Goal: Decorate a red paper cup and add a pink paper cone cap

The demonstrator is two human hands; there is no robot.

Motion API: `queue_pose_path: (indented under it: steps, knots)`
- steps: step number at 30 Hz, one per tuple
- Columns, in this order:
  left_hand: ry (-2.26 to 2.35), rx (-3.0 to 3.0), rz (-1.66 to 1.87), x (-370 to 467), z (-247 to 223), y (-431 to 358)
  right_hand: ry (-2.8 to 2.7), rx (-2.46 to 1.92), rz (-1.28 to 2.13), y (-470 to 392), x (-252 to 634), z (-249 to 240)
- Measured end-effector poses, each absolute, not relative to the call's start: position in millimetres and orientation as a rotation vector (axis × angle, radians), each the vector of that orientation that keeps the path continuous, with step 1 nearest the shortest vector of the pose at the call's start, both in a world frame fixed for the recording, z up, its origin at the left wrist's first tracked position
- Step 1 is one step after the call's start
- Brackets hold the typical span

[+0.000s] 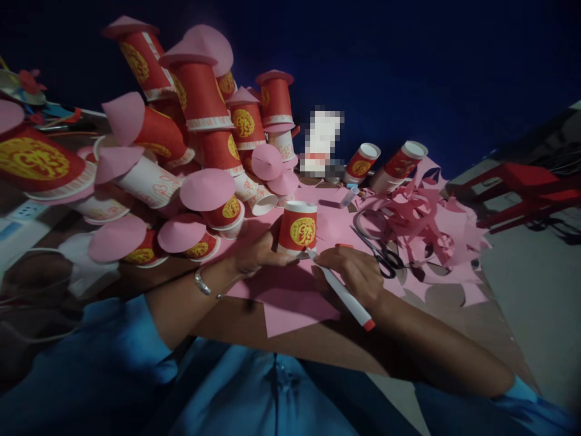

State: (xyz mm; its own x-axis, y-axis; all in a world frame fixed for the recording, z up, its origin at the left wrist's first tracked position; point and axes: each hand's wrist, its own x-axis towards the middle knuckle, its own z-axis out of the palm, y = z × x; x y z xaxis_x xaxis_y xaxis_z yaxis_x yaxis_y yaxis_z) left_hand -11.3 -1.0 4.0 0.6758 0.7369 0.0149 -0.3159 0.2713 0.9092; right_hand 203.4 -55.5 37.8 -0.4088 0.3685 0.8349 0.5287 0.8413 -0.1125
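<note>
My left hand (260, 251) grips a red paper cup (298, 228) with a round yellow emblem and a white band at each end. The cup stands upright just above pink paper, and the fingers behind it are partly hidden. My right hand (356, 272) is closed around a white marker (345, 297) with a red end. The marker's tip touches or nearly touches the lower white band of the cup. A flat pink paper sheet (295, 312) lies under both hands. Scissors (385, 260) with black handles rest just beyond my right hand.
Stacked red cups (200, 91) with pink paper cones crowd the left side. Cut pink paper scraps (436, 224) heap at the right. Two cups (361, 163) stand at the back, near a glue stick (349, 195). A red stool (521, 181) is beyond the wooden table's (490, 339) right edge.
</note>
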Motion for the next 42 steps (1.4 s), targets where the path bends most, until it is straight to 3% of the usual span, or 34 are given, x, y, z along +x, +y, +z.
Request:
queue_pose_path:
  steps: [42]
  knots:
    - [0.567,1.137,0.801,-11.5,7.7,-2.1,-2.072,-0.64,-0.185,-56.9,203.5,39.4]
